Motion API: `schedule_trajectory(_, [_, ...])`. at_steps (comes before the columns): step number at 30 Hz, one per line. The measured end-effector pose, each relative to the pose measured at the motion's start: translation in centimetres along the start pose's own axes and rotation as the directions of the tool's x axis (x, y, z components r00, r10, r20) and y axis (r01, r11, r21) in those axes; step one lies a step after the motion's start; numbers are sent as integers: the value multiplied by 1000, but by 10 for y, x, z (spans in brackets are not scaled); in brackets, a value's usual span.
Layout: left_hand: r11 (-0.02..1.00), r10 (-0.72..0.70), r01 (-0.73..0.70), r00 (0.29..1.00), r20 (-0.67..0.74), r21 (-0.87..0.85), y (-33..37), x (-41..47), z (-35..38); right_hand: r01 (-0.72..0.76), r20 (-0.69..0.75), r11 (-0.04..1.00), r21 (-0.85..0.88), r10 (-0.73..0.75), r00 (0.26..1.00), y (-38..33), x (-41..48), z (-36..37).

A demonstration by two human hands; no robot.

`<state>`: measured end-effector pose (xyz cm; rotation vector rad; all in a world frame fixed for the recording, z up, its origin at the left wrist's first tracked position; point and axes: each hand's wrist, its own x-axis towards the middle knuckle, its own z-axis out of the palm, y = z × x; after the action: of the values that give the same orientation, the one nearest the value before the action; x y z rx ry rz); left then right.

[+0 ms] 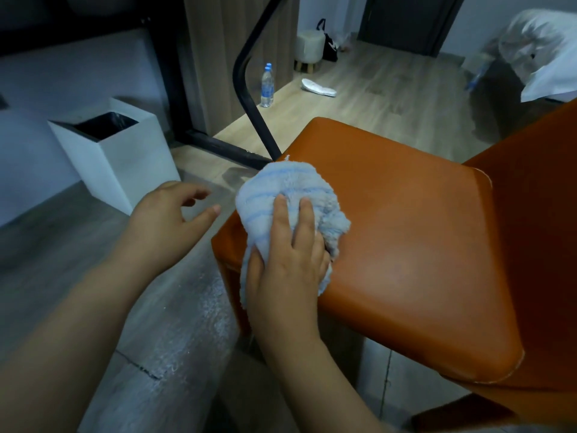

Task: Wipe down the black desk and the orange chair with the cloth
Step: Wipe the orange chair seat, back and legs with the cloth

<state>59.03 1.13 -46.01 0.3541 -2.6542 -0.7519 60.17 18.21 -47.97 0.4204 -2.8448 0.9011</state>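
The orange chair fills the right half of the view, its padded seat facing up and its backrest rising at the far right. A fluffy light-blue striped cloth lies bunched on the seat's front left corner. My right hand presses down on the cloth, fingers spread over it and thumb curled around its edge. My left hand hovers over the floor to the left of the chair, fingers apart and holding nothing. The black desk shows only as its frame and leg at the upper left.
A white square bin with a dark liner stands on the floor at left. A curved black bar runs down behind the chair. Water bottles, a slipper and a small stool sit further back on the wooden floor.
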Motion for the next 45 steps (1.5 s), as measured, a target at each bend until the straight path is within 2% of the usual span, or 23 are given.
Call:
schedule_trajectory(7, [997,-75,76,997,-24,12,-12,1,-11,27,45,998,55,-29,999,-11,9,2])
schedule_trajectory(10, [997,-73,71,996,-57,-31,-6,2,-11,58,80,967,248,-80,994,-2,11,-10])
schedule_trajectory(13, [991,-54,40,992,-110,-127,10,4,-8,35,83,862,506,-89,993,15,15,-32])
schedule_trajectory(16, [975,-29,2,993,-115,-221,29,2,-4,50,26,820,571,-78,997,39,18,-53])
schedule_trajectory(19, [970,66,-88,992,-104,-228,50,-4,1,62,-50,843,534,-41,998,64,23,-68])
schedule_trajectory(21, [971,164,-177,982,-94,-161,64,-8,5,33,-81,873,487,7,997,79,27,-74])
schedule_trajectory(23, [973,207,-209,978,-33,-95,73,-12,9,-5,-93,899,438,51,994,92,33,-78])
schedule_trajectory(25, [983,183,-179,980,84,-46,78,-16,14,-15,-95,929,369,54,994,104,38,-80])
schedule_trajectory(28, [997,72,-76,957,279,4,80,-20,26,-10,-88,971,238,31,996,118,49,-82])
schedule_trajectory(30, [999,25,-38,944,328,33,79,-21,31,-1,-74,988,153,12,997,126,58,-81])
schedule_trajectory(35, [997,17,-41,945,327,66,77,-17,37,7,-27,1000,23,-7,1000,138,87,-77])
schedule_trajectory(40, [998,28,-42,966,256,49,72,-12,39,36,41,991,-130,-31,999,143,123,-68])
schedule_trajectory(45, [996,89,-89,977,195,-10,67,-6,36,-22,59,972,-233,36,998,150,142,-52])
